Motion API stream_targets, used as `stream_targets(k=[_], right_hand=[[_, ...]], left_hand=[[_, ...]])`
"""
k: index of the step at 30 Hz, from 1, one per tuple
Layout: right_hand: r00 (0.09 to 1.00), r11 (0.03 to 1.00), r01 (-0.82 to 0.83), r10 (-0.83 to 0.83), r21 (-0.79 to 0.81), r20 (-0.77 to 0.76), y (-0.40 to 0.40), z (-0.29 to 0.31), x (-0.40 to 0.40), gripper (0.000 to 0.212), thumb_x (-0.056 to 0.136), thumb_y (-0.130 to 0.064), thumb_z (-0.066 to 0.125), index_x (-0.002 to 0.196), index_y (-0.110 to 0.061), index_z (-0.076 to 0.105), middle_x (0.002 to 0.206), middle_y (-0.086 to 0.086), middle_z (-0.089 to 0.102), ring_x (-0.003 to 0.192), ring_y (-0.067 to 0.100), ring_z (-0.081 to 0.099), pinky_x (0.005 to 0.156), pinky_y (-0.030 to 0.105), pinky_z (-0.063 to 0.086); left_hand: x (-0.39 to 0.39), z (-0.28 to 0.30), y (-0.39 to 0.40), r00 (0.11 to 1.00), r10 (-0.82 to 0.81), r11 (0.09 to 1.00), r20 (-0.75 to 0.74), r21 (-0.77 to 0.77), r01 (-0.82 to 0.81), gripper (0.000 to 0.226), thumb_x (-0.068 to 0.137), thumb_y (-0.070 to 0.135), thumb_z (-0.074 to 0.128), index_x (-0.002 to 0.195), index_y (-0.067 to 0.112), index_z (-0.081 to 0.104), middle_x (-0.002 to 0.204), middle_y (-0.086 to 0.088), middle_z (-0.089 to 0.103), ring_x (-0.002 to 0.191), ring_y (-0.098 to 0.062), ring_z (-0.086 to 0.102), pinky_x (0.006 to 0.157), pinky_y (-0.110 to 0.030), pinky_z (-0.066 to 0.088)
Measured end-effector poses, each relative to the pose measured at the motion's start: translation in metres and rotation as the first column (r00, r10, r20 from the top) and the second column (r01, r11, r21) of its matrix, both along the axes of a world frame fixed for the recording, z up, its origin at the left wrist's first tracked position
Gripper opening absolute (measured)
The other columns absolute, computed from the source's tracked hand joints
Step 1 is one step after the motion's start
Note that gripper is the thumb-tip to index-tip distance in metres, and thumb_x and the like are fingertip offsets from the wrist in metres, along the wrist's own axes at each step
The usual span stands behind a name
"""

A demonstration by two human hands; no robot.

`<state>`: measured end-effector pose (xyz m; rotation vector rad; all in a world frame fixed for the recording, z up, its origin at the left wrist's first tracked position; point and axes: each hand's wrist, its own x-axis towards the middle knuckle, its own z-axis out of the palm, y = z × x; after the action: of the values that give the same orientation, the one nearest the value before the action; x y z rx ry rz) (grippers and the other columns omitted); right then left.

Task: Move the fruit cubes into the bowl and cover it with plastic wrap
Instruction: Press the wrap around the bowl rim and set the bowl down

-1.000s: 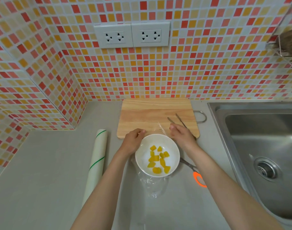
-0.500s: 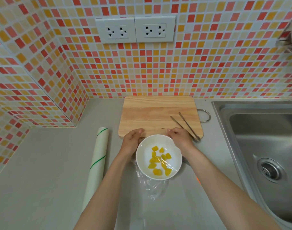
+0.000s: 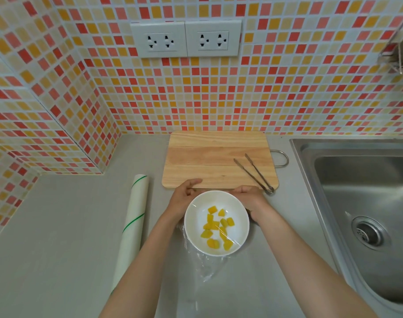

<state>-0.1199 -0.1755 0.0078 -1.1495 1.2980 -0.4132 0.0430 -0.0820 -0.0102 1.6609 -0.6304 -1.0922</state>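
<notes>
A white bowl [image 3: 238, 216] stands on the grey counter just in front of the cutting board. Several yellow fruit cubes [image 3: 217, 228] lie inside it. Clear plastic wrap [image 3: 207, 265] stretches over the bowl's top and hangs crumpled off its near side onto the counter. My left hand [image 3: 184, 196] cups the bowl's far left rim, fingers curled around the edge. My right hand [image 3: 249, 198] presses against the far right rim, its fingers partly hidden behind the bowl.
A wooden cutting board [image 3: 216, 159] lies behind the bowl, with metal tongs [image 3: 255, 173] on its right part. The roll of plastic wrap [image 3: 133, 223] lies to the left. A steel sink [image 3: 365, 216] is at the right. The tiled wall carries two sockets [image 3: 185, 40].
Both hands slid down from the bowl's far edge onto its sides, pressing the wrap against the rim. The scissors seen at the right a second ago are out of sight.
</notes>
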Motion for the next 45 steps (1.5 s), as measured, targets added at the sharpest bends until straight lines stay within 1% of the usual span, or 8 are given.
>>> stream_targets(k=[6, 10, 14, 19, 29, 33, 37, 45], right_hand=[[0.998, 0.998, 0.056, -0.056, -0.003, -0.032, -0.002, -0.004, 0.001, 0.018, 0.069, -0.020, 0.081, 0.066, -0.007, 0.069, 0.080, 0.010, 0.071, 0.072, 0.020, 0.065, 0.071, 0.029, 0.053], [0.996, 0.998, 0.043, -0.046, -0.035, -0.079, -0.003, -0.006, -0.005, 0.025, 0.065, -0.029, 0.082, 0.063, -0.008, 0.070, 0.073, 0.008, 0.071, 0.062, 0.016, 0.065, 0.065, 0.026, 0.053], [0.993, 0.982, 0.025, -0.047, -0.187, -0.110, -0.002, -0.006, -0.003, 0.030, 0.064, -0.024, 0.082, 0.054, -0.017, 0.055, 0.063, 0.001, 0.061, 0.060, 0.015, 0.055, 0.065, 0.026, 0.046], [0.994, 0.982, 0.080, -0.067, -0.170, 0.082, 0.008, -0.005, -0.005, 0.023, 0.070, -0.005, 0.078, 0.057, -0.013, 0.060, 0.062, 0.003, 0.063, 0.054, 0.010, 0.055, 0.053, 0.018, 0.047], [0.969, 0.876, -0.183, 0.084, -0.447, -0.232, 0.014, -0.005, -0.021, 0.044, 0.086, -0.023, 0.063, 0.050, -0.009, 0.042, 0.054, 0.006, 0.036, 0.057, 0.017, 0.032, 0.053, 0.031, 0.024], [1.000, 0.734, -0.029, 0.019, -0.678, -0.021, 0.024, 0.017, -0.023, 0.024, 0.095, -0.022, 0.049, 0.101, -0.010, 0.068, 0.092, -0.003, 0.068, 0.089, 0.010, 0.061, 0.078, 0.022, 0.047], [0.964, 0.837, -0.091, 0.210, -0.539, 0.162, 0.056, 0.011, -0.021, 0.045, 0.094, -0.040, 0.036, 0.134, -0.022, 0.048, 0.126, -0.018, 0.054, 0.120, -0.011, 0.047, 0.096, 0.001, 0.033], [0.860, 0.990, 0.144, -0.123, -0.005, 0.495, 0.069, -0.014, -0.012, 0.056, 0.094, -0.055, 0.017, 0.115, -0.028, 0.062, 0.126, 0.007, 0.063, 0.117, 0.021, 0.057, 0.106, 0.045, 0.041]], left_hand=[[-0.003, -0.004, 0.004, 0.964, 0.104, 0.994, 0.243, -0.063, -0.091, 0.027, 0.088, 0.014, 0.063, 0.115, 0.015, 0.063, 0.059, 0.005, 0.052, 0.057, -0.008, 0.053, 0.063, -0.018, 0.047], [-0.001, 0.012, 0.021, 0.836, 0.305, 0.952, 0.456, -0.150, -0.265, 0.023, 0.095, 0.017, 0.051, 0.115, 0.016, 0.063, 0.098, 0.002, 0.067, 0.080, -0.015, 0.058, 0.075, -0.024, 0.045], [-0.040, 0.028, 0.062, 0.822, 0.436, 0.889, 0.366, -0.320, -0.328, 0.038, 0.095, 0.034, 0.043, 0.131, 0.026, 0.050, 0.121, 0.016, 0.055, 0.107, 0.011, 0.051, 0.087, -0.004, 0.037], [-0.095, 0.020, 0.079, 0.913, 0.282, 0.950, 0.296, -0.223, -0.221, 0.060, 0.089, 0.046, 0.033, 0.146, 0.033, 0.020, 0.144, 0.016, 0.036, 0.129, 0.006, 0.034, 0.101, -0.007, 0.025], [-0.056, 0.021, 0.058, 0.934, 0.330, 0.932, 0.138, -0.204, -0.299, 0.037, 0.101, 0.041, 0.026, 0.136, 0.052, 0.024, 0.121, 0.016, 0.062, 0.111, 0.008, 0.055, 0.087, -0.006, 0.037], [-0.058, 0.020, 0.070, 0.913, 0.370, 0.910, 0.172, -0.264, -0.319, 0.041, 0.092, 0.054, 0.025, 0.133, 0.058, 0.025, 0.124, 0.028, 0.054, 0.106, 0.030, 0.044, 0.079, 0.008, 0.030], [-0.075, 0.008, 0.075, 0.940, 0.342, 0.912, -0.010, -0.237, -0.335, 0.030, 0.100, 0.042, 0.032, 0.124, 0.060, 0.034, 0.133, 0.025, 0.048, 0.116, 0.016, 0.048, 0.088, -0.007, 0.041], [-0.079, 0.003, 0.054, 0.747, 0.460, 0.809, -0.481, -0.121, -0.576, 0.052, 0.099, 0.050, 0.017, 0.116, 0.029, 0.062, 0.121, -0.007, 0.066, 0.111, -0.025, 0.061, 0.096, -0.042, 0.048]])
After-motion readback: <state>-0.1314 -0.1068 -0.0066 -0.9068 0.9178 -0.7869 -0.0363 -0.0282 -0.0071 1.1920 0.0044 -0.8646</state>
